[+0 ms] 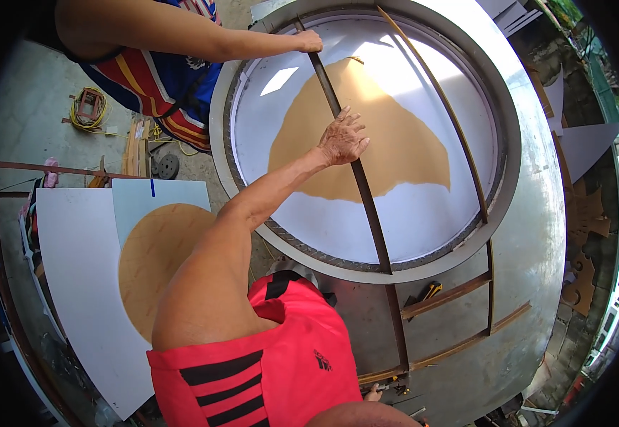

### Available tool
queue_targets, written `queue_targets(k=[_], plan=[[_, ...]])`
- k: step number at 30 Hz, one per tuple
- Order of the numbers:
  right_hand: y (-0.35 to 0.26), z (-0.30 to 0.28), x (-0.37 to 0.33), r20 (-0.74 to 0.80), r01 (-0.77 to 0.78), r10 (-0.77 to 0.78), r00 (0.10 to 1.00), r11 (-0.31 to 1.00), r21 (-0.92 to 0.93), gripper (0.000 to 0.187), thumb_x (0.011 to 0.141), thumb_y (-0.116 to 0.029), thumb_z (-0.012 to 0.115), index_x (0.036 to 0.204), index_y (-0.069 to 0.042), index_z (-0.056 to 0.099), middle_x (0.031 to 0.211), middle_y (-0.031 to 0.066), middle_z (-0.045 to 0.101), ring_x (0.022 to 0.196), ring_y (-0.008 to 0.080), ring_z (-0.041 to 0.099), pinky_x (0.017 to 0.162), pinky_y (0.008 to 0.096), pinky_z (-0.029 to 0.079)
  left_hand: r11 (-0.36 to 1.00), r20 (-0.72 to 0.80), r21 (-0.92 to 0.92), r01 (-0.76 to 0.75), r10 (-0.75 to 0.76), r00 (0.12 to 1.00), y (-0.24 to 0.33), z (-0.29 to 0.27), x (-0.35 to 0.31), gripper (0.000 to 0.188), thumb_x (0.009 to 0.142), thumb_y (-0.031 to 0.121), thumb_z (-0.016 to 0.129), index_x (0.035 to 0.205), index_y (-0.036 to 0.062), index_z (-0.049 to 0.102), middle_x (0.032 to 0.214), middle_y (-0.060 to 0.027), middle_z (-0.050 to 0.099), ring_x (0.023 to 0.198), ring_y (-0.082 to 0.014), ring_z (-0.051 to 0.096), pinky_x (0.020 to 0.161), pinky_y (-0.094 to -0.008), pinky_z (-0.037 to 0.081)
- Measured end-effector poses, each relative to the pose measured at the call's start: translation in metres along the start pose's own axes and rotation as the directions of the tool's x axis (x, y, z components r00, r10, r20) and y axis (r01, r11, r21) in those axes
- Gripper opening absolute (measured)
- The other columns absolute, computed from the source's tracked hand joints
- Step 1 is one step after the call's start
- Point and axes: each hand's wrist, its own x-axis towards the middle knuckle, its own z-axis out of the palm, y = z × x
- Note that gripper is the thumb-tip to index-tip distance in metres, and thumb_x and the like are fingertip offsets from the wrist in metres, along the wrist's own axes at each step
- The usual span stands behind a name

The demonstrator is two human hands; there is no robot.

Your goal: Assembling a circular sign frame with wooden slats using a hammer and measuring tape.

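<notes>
White sheet [74, 285], one, at far left, partly under a brown disc [156, 263].
Ring [219, 142], metal, wide, set around a pale floor.
Co-worker's hand [311, 40], closed about the upper end of a dark bar [371, 213], which crosses the ring's opening.
Left hand [345, 139], laid over the same bar near mid-length; fingers parted and loosely bent, underside hidden; cannot tell whether it grips.
Right hand, apparently [373, 393], at the lower edge beside small tools, mostly hidden; finger state cannot be told.
Tan sheet [395, 142], irregular outline, inside the ring, below the bars.
Upper crosspiece [448, 297] and lower crosspiece [459, 346], outside the ring, meeting lengthwise members; that portion appears assembled. Whether these members continue the bars over the ring cannot be told.
Second bar [452, 114], bowed in view, across the ring's right side. Condition: both bars placed; no crosspiece between them inside the ring; final fastening, judged unfinished, not verifiable.
Tabletop [537, 235], grey metal, at right.
</notes>
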Motion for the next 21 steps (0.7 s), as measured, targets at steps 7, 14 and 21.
queue_targets(k=[7,14,21], plan=[[0.001,0.006,-0.001,-0.055,-0.039,0.037,0.998,0.998,-0.041,0.066,0.102,-0.029,0.056,0.149,0.005,0.027,0.112,0.0241,0.058,0.094,0.0344,0.06,0.079,0.047,0.051,0.989,-0.034,-0.131,0.074,-0.079,0.996,-0.001,0.017,-0.007,0.036,0.093,0.028,0.047,0.085,0.0071,0.075,0.114,-0.0117,0.066,0.124,-0.0264,0.052,0.12,-0.0474,0.021],[-0.013,0.01,-0.023,-0.045,-0.016,0.018,0.999,0.999,0.03,0.066,0.102,-0.027,0.055,0.149,0.008,0.025,0.136,0.0287,0.048,0.119,0.0391,0.055,0.096,0.0471,0.048,0.992,-0.008,-0.101,0.07,-0.071,0.997,-0.002,0.017,-0.005,0.033,0.091,0.027,0.049,0.088,0.0067,0.074,0.102,-0.0114,0.068,0.118,-0.0273,0.054,0.118,-0.0481,0.024],[-0.011,0.016,-0.022,-0.062,0.011,-0.008,0.998,0.999,0.051,0.056,0.1,-0.027,0.061,0.138,0.008,0.042,0.132,0.0254,0.055,0.119,0.0385,0.057,0.096,0.0483,0.047,0.993,-0.082,-0.109,0.046,-0.055,0.995,0.001,0.016,-0.005,0.029,0.088,0.023,0.05,0.085,0.0036,0.072,0.104,-0.0112,0.068,0.114,-0.0261,0.055,0.117,-0.0465,0.025]])
